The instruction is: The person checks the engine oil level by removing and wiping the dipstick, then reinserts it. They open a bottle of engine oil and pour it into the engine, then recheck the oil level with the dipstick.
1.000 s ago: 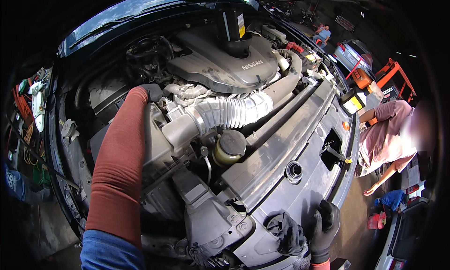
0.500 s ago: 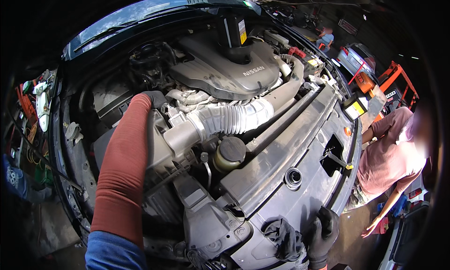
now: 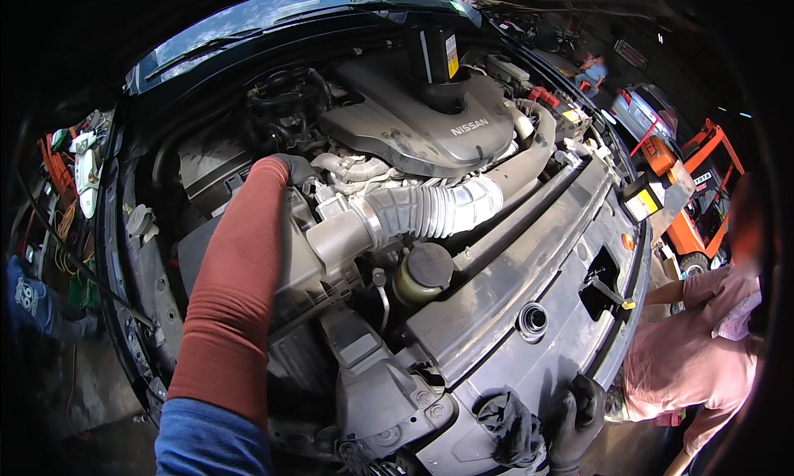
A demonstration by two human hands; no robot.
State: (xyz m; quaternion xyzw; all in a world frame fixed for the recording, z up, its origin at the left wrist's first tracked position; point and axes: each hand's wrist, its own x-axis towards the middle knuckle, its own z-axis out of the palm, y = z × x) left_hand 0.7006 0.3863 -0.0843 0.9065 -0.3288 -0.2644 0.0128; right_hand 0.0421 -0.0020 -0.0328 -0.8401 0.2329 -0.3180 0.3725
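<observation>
"What's the left hand (image 3: 302,172) at?"

"The back of the dark air box (image 3: 310,265), on the left of the engine bay. It's gloved, at the end of a red sleeve (image 3: 236,286), and its fingers are turned away from us. I can't tell whether they're apart, together or clamped on something."

"And the right hand (image 3: 579,418)?"

"Low over the front panel (image 3: 488,364), gloved too, fingers bent in toward the thumb. From here I can't tell if they close on anything. A crumpled black cloth (image 3: 513,426) lies on the panel just beside it, on its left."

"What's around the box?"

"A silver ribbed hose (image 3: 434,210) runs off its right side toward the middle. Just below that hose sits a yellowish reservoir (image 3: 423,273) with a round dark cap. Behind is the big engine cover (image 3: 422,120), with a black container (image 3: 434,58) standing on it."

"Anyone close by?"

"A person in a pink shirt (image 3: 695,356), past the right edge of the car. Behind them there's an orange metal frame (image 3: 715,195), and a silver car (image 3: 641,112) farther back."
</observation>
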